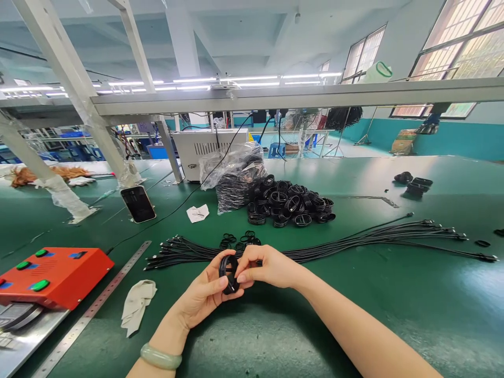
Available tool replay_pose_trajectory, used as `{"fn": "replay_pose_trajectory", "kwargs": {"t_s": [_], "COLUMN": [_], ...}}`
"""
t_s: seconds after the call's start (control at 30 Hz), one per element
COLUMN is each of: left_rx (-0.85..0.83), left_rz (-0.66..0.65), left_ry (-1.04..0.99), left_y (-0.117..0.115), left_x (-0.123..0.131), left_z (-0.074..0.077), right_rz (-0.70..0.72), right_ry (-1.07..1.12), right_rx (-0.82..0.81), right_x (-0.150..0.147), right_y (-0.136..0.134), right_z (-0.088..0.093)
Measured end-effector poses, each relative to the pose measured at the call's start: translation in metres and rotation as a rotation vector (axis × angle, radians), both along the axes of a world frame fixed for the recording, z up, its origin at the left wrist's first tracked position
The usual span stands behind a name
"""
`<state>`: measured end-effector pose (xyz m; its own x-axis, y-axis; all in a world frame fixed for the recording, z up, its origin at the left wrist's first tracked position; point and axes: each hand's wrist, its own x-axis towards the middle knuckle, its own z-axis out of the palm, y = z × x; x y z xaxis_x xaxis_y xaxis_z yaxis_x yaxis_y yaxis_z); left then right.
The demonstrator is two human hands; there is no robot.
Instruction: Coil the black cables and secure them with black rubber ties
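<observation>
My left hand (210, 289), with a green bangle (160, 357) at the wrist, grips a black ring-shaped part (229, 274) held up above the table. On the ring's right side, the fingers of my right hand (265, 266) are pinched at its edge; whether anything small is between them is hidden. Just behind the hands lie several thin black rubber rings (240, 240). A long bundle of black cables (334, 245) with metal ends runs across the table there. Farther back is a heap of similar black rings (291, 202).
An orange box with green buttons (55, 275) stands at left beside a steel ruler (94, 310) and a crumpled cloth (138, 305). A phone (138, 203) leans on a frame post. Behind are a plastic bag (240, 178), a white metal box (208, 144) and dark parts (418, 186).
</observation>
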<state>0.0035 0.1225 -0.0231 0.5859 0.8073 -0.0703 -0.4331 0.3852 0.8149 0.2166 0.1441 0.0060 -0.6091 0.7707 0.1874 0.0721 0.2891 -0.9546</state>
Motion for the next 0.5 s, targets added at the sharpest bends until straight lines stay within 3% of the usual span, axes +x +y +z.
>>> {"fn": "replay_pose_trajectory", "kwargs": {"t_s": [0.3,0.5], "left_rx": [0.020,0.060], "left_rz": [0.003,0.018], "left_ry": [-0.001,0.042], "left_y": [-0.003,0.002], "left_x": [0.002,-0.001], "left_z": [0.001,-0.007], "right_rz": [-0.005,-0.103], "right_ry": [-0.082,-0.170], "right_rx": [0.055,0.117], "right_x": [-0.010,-0.014], "right_y": [0.001,-0.005], "right_z": [-0.010,-0.012]}}
